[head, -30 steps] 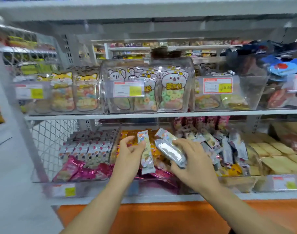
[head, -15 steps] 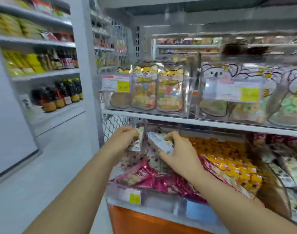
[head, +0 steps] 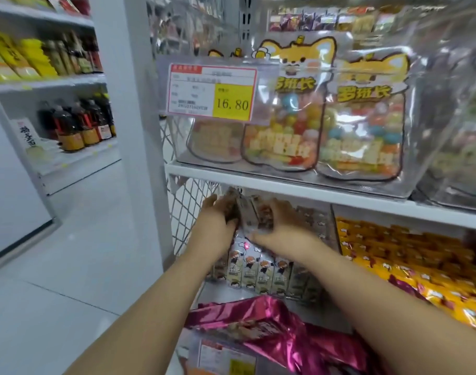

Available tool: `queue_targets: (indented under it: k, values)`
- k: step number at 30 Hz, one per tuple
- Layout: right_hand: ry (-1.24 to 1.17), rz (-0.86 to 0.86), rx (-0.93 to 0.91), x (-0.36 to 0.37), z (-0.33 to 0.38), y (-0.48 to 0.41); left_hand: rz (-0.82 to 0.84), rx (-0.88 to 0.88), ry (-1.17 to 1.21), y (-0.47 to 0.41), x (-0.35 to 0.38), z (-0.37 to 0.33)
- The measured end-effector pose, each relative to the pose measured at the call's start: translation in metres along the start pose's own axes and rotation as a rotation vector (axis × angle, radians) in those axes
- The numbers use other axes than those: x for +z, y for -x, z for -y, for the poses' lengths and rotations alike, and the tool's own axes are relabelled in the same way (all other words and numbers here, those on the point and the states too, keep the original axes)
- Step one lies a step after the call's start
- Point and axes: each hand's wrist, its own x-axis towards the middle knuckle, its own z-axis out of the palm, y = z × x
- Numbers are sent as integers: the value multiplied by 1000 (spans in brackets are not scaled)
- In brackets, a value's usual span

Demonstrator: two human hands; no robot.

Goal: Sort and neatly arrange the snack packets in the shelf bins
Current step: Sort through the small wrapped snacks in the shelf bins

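Both my hands reach deep into the leftmost clear bin on the lower shelf. My left hand (head: 214, 221) holds a small snack packet (head: 232, 205) against the back left of the bin. My right hand (head: 279, 228) grips another small grey packet (head: 254, 216) beside it. Below my hands stands a row of upright grey cartoon-print packets (head: 261, 272). Shiny magenta packets (head: 274, 326) lie heaped at the bin's front. The packets in my hands are blurred and partly hidden by my fingers.
A neighbouring bin to the right holds yellow-orange packets (head: 410, 255). The shelf above (head: 299, 189) carries a clear bin of fox-print candy bags (head: 367, 115) with a price tag (head: 212, 90). White mesh (head: 185, 201) walls the shelf's left end. Bottles (head: 77, 125) line an aisle shelf at left.
The view has swung left and closer to the leftmost bin. Both hands, each with its packet, moved from the middle bin deeper into this bin under the upper shelf.
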Motion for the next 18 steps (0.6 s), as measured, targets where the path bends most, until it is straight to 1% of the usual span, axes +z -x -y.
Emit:
queue_targets:
  k: [2, 4, 6, 8, 10, 14, 18]
  values:
    - [80, 17, -33, -2, -1, 5, -46, 41, -66, 10, -2, -3]
    - [64, 21, -47, -2, 2, 7, -90, 72, -117, 20, -4, -7]
    - [36, 99, -79, 1, 6, 6, -75, 95, -138, 27, -6, -8]
    - [99, 202, -135, 2, 7, 7, -51, 94, -131, 34, -9, -7]
    - [122, 230, -161, -2, 6, 13, -28, 97, -109, 40, -14, -8]
    - [135, 164, -184, -23, -2, 38, -12, 121, -105, 52, -20, -20]
    - [165, -1, -264, -51, -16, 89, 1, 171, -60, 71, -25, -56]
